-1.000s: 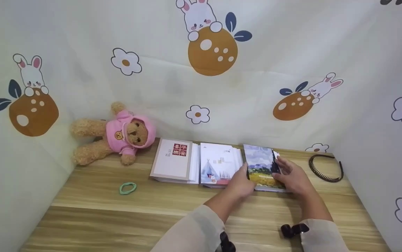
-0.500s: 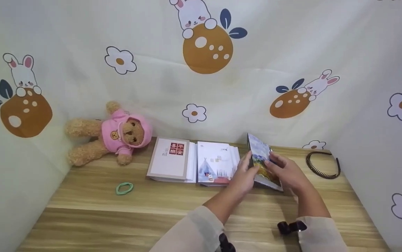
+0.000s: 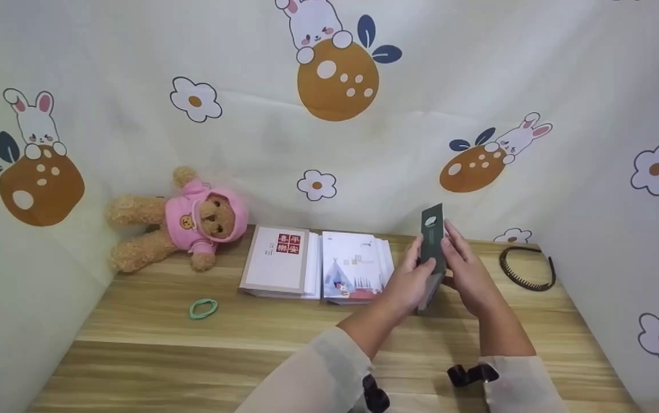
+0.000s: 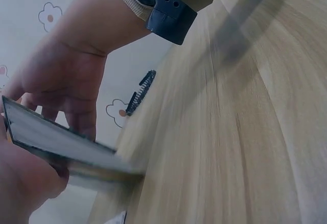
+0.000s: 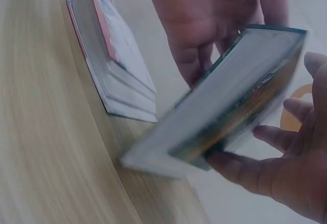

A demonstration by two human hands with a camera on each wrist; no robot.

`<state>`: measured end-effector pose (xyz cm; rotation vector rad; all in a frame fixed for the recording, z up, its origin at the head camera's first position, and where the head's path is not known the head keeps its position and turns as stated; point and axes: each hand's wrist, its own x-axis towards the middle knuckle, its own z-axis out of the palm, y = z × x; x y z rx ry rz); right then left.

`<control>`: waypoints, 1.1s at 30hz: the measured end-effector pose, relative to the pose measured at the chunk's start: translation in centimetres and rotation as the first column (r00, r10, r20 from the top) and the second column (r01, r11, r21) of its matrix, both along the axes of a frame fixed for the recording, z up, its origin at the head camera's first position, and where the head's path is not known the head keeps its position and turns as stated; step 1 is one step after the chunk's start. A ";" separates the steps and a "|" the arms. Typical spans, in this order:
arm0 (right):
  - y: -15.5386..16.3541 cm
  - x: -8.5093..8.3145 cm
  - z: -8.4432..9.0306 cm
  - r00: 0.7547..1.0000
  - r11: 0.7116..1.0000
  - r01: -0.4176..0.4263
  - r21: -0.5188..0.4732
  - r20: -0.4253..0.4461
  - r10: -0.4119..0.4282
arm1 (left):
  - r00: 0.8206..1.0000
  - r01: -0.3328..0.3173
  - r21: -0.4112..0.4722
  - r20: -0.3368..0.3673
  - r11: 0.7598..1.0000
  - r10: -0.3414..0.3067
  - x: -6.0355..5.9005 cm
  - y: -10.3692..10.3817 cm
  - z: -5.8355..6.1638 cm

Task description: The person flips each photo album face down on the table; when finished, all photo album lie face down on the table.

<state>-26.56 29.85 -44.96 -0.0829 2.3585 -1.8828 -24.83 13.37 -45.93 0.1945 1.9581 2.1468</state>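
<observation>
1. Nearest the camera in the head view, two pale sleeves come in from the bottom edge, each with a dark wrist strap, cut off by the frame.
2. Beyond them, the left hand (image 3: 413, 284) and right hand (image 3: 467, 272) hold a dark-covered book (image 3: 433, 246) stood on edge between them, its lower corner on or just above the wooden table (image 3: 151, 344). The left hand's fingers curl round the book's near side; the right hand's fingers lie along its far side, gripping it.
3. The hands hide most of the book's lower half in the head view; the right wrist view shows the book (image 5: 240, 101) tilted, its page block and colourful cover blurred.
4. The left wrist view shows only the book's edge (image 4: 56, 142) and, past it, the toothed black headband (image 4: 140, 91).
5. Just left of the hands lie a tent-cover book (image 3: 355, 267) and a red-label book (image 3: 280, 261), side by side.
6. A green hair tie (image 3: 203, 308) lies well apart to the left.
7. Farther back, a teddy bear (image 3: 183, 221) in pink leans against the printed cloth (image 3: 329, 115).
</observation>
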 end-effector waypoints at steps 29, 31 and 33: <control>1.0 -0.3 0.3 0.986 0.978 0.161 0.131 -0.062 -0.154 | 0.995 0.083 0.012 0.054 0.997 -0.083 -1.4 -0.9 -1.2; 1.0 -0.2 0.6 0.981 0.970 0.188 0.152 -0.080 -0.178 | 0.993 0.103 0.015 0.064 0.995 -0.103 -1.3 -1.0 -1.5; 1.0 0.0 1.0 0.981 0.965 0.192 0.179 -0.065 -0.183 | 0.991 0.122 -0.033 0.054 0.992 -0.120 -1.3 -1.2 -1.7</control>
